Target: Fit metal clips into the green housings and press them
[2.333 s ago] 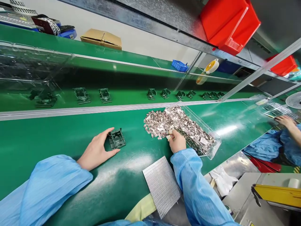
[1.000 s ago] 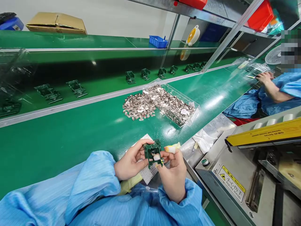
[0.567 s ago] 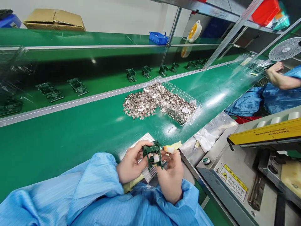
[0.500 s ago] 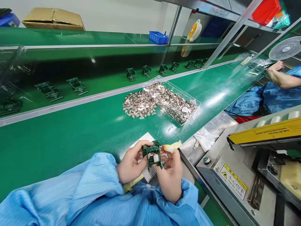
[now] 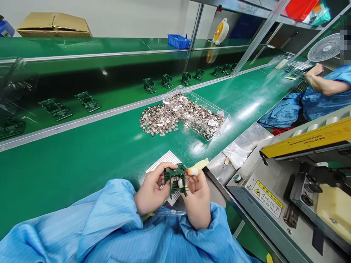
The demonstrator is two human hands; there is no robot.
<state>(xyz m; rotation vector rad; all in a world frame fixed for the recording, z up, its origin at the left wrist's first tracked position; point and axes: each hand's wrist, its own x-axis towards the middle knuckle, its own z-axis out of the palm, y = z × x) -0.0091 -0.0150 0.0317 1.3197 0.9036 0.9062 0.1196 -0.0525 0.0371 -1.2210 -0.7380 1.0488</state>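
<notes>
Both my hands hold one small dark green plastic frame (image 5: 175, 179) just above the near edge of the green bench (image 5: 82, 160). My left hand (image 5: 150, 191) grips its left side with curled fingers. My right hand (image 5: 197, 197) grips its right side, the thumb in a white finger cot pressed into the frame's middle. Under the frame lies a grey gridded sheet (image 5: 164, 164). Farther off, a heap of small shiny metal pieces (image 5: 157, 122) spills from a clear plastic tray (image 5: 197, 116).
Several green frames (image 5: 87, 100) ride the conveyor belt behind a metal rail. A metal machine with a yellow bar (image 5: 304, 144) and warning label stands at the right. A co-worker's arm (image 5: 320, 82) in blue reaches near a fan. A cardboard box (image 5: 53, 28) and blue bin (image 5: 178, 41) sit beyond.
My left hand lifted the green frame off the bench and my right hand left the metal pieces; both now hold the frame close to me. In the last half second hardly anything moved.
</notes>
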